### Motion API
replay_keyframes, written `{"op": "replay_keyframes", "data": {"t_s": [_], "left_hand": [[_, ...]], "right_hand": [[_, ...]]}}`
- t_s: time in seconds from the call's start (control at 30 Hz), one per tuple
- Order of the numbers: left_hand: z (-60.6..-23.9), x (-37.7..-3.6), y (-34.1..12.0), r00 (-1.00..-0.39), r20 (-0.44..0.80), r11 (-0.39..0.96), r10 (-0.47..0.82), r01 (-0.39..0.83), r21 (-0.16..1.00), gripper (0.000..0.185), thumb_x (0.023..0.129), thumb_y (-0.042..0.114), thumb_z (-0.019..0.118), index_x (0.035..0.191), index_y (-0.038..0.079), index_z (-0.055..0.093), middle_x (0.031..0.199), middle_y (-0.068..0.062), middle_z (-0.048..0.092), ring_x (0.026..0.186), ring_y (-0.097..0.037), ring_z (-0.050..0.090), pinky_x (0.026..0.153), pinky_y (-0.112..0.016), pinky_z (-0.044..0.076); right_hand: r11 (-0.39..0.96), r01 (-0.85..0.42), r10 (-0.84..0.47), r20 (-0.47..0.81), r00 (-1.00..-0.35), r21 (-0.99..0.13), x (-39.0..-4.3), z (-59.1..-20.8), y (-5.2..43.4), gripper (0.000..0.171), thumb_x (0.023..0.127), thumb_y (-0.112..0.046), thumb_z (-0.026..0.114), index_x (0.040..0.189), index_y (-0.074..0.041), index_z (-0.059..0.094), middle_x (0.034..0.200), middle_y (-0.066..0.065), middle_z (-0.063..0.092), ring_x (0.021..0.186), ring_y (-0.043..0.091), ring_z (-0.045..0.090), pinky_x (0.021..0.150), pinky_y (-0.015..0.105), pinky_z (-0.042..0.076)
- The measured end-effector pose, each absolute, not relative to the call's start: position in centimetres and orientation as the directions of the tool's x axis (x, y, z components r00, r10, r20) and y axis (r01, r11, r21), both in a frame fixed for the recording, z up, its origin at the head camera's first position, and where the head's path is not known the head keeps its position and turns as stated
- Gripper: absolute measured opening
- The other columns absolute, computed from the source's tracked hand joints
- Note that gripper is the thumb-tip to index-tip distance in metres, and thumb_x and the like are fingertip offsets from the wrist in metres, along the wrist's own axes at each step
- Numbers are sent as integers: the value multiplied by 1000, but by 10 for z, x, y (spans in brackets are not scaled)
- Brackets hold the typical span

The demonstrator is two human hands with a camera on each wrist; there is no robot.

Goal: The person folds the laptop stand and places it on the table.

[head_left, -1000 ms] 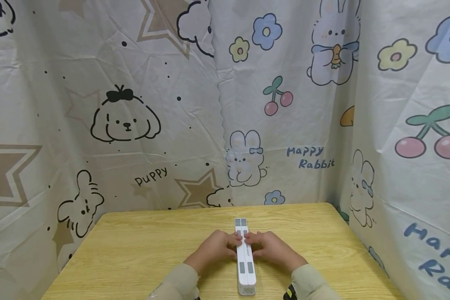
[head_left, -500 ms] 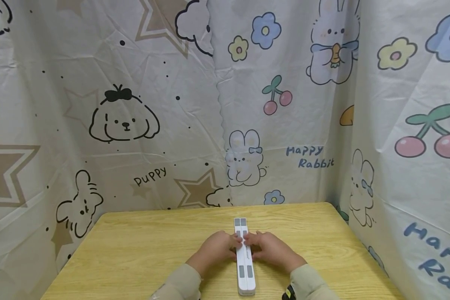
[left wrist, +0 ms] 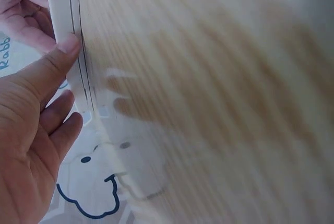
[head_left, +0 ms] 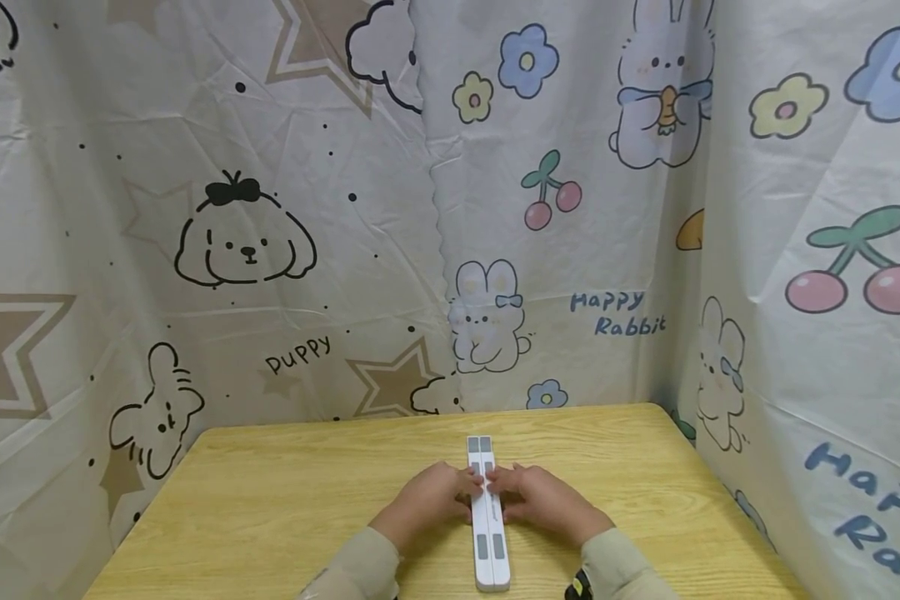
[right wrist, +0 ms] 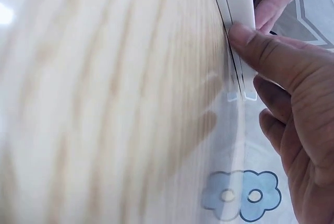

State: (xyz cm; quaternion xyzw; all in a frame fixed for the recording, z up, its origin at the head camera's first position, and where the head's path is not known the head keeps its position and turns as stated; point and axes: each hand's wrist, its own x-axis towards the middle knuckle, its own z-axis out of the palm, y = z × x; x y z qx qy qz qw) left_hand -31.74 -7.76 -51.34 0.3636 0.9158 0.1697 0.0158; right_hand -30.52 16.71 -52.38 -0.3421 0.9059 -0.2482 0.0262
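A long white folded stand (head_left: pixel 487 517), possibly a laptop stand, is laid on the wooden worktop (head_left: pixel 270 500), running from 12 to 6 o'clock. It is pinched at mid-length by the left hand (head_left: pixel 423 497) from 9 o'clock and the right hand (head_left: pixel 543 498) from 3 o'clock, thumbs pressed on its edges. Cartoon-printed curtains (head_left: pixel 307 250) are hung behind.

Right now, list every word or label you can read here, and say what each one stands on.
"puppy" on the curtain, left panel, below the dog drawing.
"Happy Rabbit" on the curtain's back panel, right of the small rabbit.
"Hap..." and "Ra...", cut off by the frame edge, on the right panel.
A small marking on the white folded stand, between the hands, is too small to read.
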Motion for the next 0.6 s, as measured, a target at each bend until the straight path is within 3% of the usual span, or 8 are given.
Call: {"op": "replay_keyframes", "data": {"t_s": [0.17, 0.3, 0.43, 0.6], "left_hand": [[-515, -319, -84, -735, 75, 603, 673, 605, 519, 22, 83, 24, 83, 105, 25, 80, 138, 8, 64, 138, -16, 53, 114, -32, 44], [-514, -319, -86, -733, 66, 591, 677, 595, 544, 20, 86, 31, 80, 105, 22, 80, 133, 6, 68, 136, -20, 55, 114, -34, 44], [-512, -314, -85, -763, 43, 614, 645, 551, 565, 25, 90, 37, 77, 108, 20, 79, 124, 6, 73, 128, -19, 63, 111, -36, 49], [-510, -302, -83, -781, 81, 615, 619, 547, 567, 30, 92, 37, 76, 112, 16, 79, 121, 2, 75, 117, -17, 68, 105, -37, 53]], "right_hand": [[621, -587, -642, 93, -761, -519, -303, -520, 171, 43, 94, -32, 73, 135, -22, 67, 155, -1, 50, 145, 26, 45, 122, 55, 31], [628, -581, -646, 69, -760, -517, -301, -515, 171, 39, 97, -35, 69, 134, -22, 68, 155, -2, 50, 148, 28, 40, 124, 56, 24], [673, -584, -627, 69, -776, -454, -295, -511, 169, 34, 99, -36, 67, 130, -22, 70, 152, -1, 54, 147, 30, 43, 124, 57, 25], [732, -612, -606, 121, -786, -300, -284, -509, 166, 34, 97, -36, 69, 128, -21, 71, 149, 0, 57, 138, 28, 53, 118, 54, 38]]}}
